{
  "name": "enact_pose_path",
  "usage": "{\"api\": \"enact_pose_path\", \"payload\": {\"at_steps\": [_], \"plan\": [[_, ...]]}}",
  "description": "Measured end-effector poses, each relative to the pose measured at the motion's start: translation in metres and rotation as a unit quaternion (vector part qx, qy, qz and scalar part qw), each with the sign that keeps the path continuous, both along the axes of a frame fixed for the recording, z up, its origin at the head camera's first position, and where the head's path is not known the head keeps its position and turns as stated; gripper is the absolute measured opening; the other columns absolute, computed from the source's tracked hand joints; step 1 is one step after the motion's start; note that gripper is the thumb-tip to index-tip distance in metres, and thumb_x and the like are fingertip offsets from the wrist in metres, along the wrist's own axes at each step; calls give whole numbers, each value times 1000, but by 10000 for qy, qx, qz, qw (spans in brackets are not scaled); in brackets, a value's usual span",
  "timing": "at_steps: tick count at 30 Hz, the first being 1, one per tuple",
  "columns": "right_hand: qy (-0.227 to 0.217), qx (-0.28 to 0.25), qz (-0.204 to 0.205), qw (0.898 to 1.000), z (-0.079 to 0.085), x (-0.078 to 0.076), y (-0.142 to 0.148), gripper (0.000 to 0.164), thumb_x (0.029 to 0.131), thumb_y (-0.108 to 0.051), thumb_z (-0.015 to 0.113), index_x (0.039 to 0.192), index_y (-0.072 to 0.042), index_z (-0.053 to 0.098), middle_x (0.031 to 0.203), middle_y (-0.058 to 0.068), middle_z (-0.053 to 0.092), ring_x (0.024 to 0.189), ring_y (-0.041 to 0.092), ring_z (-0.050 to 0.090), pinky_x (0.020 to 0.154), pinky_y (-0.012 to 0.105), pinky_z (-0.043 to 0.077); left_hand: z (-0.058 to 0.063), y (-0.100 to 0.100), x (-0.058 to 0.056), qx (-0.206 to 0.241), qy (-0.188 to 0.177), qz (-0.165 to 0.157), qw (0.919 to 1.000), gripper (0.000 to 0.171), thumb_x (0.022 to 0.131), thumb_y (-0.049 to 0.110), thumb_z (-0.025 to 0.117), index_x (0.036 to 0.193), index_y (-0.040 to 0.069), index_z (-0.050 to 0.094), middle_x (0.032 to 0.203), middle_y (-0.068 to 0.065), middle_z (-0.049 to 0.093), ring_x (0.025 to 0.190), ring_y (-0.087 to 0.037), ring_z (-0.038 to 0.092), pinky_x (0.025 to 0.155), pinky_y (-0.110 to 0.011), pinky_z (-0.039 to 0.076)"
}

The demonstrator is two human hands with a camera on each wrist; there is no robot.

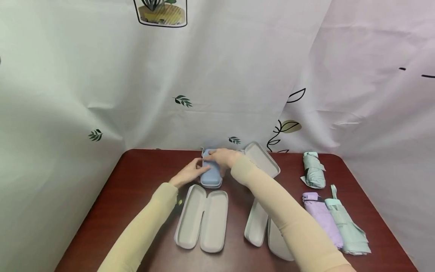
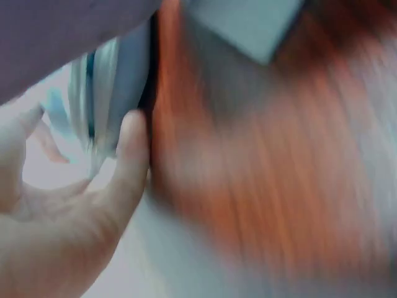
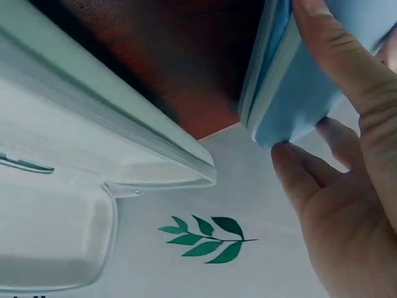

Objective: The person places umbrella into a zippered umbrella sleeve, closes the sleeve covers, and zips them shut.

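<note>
A blue, long zip-style case (image 1: 211,177) lies closed near the back edge of the table, with both hands on it. My left hand (image 1: 188,173) grips its left side, the thumb reaching over the lid. From the right, my right hand (image 1: 224,158) holds the case across its far part, partly covering it. The right wrist view shows the right thumb (image 3: 322,31) along the seam side and fingertips at the case's end. In the blurred left wrist view, the left hand's fingers (image 2: 130,136) are around the case's edge.
An open pale case (image 1: 214,221) lies in front of the hands. Another open case (image 1: 261,160) stands at the back right, and a third (image 1: 257,223) is partly under the right sleeve. Folded umbrellas, grey-green (image 1: 314,170), purple (image 1: 323,219) and mint (image 1: 350,226), lie at right. A curtain (image 1: 217,75) hangs behind.
</note>
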State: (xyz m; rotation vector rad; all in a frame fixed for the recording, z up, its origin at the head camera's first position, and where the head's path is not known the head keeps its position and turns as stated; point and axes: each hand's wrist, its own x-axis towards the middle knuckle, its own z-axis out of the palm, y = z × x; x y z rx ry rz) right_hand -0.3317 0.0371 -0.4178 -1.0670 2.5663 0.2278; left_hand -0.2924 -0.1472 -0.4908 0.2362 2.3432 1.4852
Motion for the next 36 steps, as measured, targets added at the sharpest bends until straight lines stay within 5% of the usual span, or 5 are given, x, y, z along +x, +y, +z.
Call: {"api": "enact_pose_path", "payload": {"at_steps": [4, 10, 14, 20, 36], "plan": [[8, -188, -62, 9998, -5, -2, 0, 101, 67, -21, 92, 151, -31, 36, 157, 6, 30, 137, 33, 37, 105, 44, 37, 2, -14, -1, 172, -127, -505, 9985, 36, 104, 8, 40, 133, -12, 42, 99, -19, 59, 81, -23, 63, 68, -36, 56], [76, -307, -64, 9995, -11, -2, 3, 102, 65, -22, 92, 151, -32, 37, 156, 5, 32, 135, 33, 40, 104, 43, 39, 7, -16, 1, -1507, 827, -1331, 9761, 23, 91, -4, 53, 110, -8, 63, 83, -6, 64, 71, -16, 59, 64, -31, 50], [116, -394, -61, 9991, -13, 0, 5, 102, 65, -22, 93, 151, -32, 38, 155, 4, 33, 133, 32, 42, 103, 42, 40, 4, -10, 4, -2281, 1505, -1157, 9550, 10, 91, 3, 59, 93, 2, 69, 75, -1, 60, 66, -14, 51, 63, -29, 43], [218, -403, -5, 9990, -13, 1, 7, 99, 67, -28, 91, 151, -32, 38, 155, 5, 34, 132, 32, 44, 103, 41, 40, 1, -10, 8, -2299, 1830, -859, 9520, 15, 92, 4, 60, 80, 8, 67, 65, 3, 52, 59, -12, 45, 58, -28, 38], [778, -467, -15, 9959, -17, 9, 5, 88, 70, -43, 87, 146, -21, 46, 136, 10, 53, 115, 26, 57, 96, 37, 45, 6, -31, 28, -2560, 2619, -1435, 9194, 12, 90, 3, 65, 83, 8, 74, 76, 3, 66, 67, -9, 53, 64, -29, 47]]}}
